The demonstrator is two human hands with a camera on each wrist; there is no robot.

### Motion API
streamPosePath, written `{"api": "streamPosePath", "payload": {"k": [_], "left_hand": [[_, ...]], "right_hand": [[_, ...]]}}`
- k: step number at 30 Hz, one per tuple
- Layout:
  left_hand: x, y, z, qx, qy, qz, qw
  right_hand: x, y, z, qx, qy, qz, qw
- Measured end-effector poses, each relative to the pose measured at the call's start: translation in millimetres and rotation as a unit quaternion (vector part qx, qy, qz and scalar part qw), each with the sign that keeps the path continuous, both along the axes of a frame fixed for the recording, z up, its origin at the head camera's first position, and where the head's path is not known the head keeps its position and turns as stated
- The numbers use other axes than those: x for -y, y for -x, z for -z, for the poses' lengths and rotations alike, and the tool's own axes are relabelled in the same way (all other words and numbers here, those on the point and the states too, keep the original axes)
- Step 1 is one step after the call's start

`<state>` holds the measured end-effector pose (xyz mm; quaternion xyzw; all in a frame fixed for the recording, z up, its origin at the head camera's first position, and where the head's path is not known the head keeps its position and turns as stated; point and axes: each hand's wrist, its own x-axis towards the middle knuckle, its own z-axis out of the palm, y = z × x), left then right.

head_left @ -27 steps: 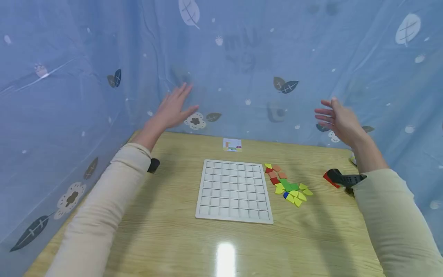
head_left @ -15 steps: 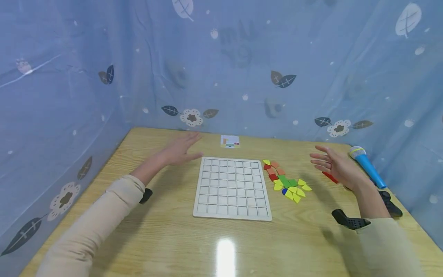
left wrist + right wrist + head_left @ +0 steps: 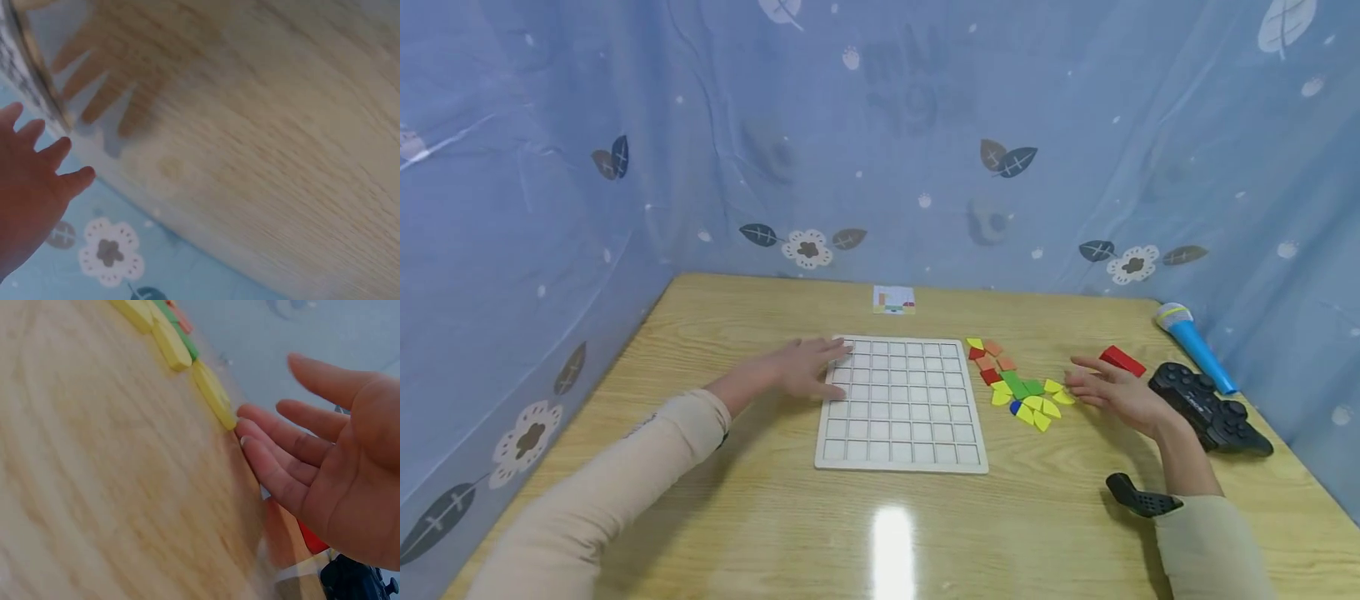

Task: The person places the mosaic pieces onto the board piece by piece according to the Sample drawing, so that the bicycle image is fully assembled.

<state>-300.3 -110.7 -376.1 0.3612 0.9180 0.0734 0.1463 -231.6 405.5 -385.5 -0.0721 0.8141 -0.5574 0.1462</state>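
My left hand [image 3: 805,367] is at the upper left edge of a white grid board [image 3: 898,408], fingers spread and holding nothing; whether it touches the board I cannot tell. In the left wrist view that hand [image 3: 31,181] shows its spread fingers over the table. My right hand [image 3: 1120,396] is just right of a cluster of flat coloured pieces, with relaxed fingers and nothing held. The cluster has yellow pieces [image 3: 1042,421], green pieces [image 3: 1015,385], orange, red and one blue piece [image 3: 1016,407]. In the right wrist view the fingertips lie near a yellow piece [image 3: 214,394].
A small printed card [image 3: 893,300] lies behind the board. At the right are a red block [image 3: 1122,361], a black game controller [image 3: 1210,410] and a blue toy microphone [image 3: 1198,350]. A blue patterned curtain [image 3: 880,167] hangs behind the wooden table [image 3: 790,517].
Both hands have come down from in front of the curtain towards the table, the left to the board's edge and the right beside the pieces. The pieces have not visibly moved.
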Motion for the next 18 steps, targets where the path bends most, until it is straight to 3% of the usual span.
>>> {"api": "streamPosePath", "payload": {"k": [6,13,18], "left_hand": [[-4.4,-0.8,3.3,0.022,0.036,-0.004,0.9991],[-3.7,-0.4,3.7,0.042,0.035,-0.006,0.9984],[-2.7,0.3,3.9,0.045,0.026,-0.006,0.9986]], "right_hand": [[1.1,-0.7,5.9,-0.054,-0.112,-0.012,0.9922],[6.0,0.4,8.0,-0.074,-0.100,-0.014,0.9921],[9.6,2.9,9.4,-0.102,-0.127,-0.007,0.9866]]}}
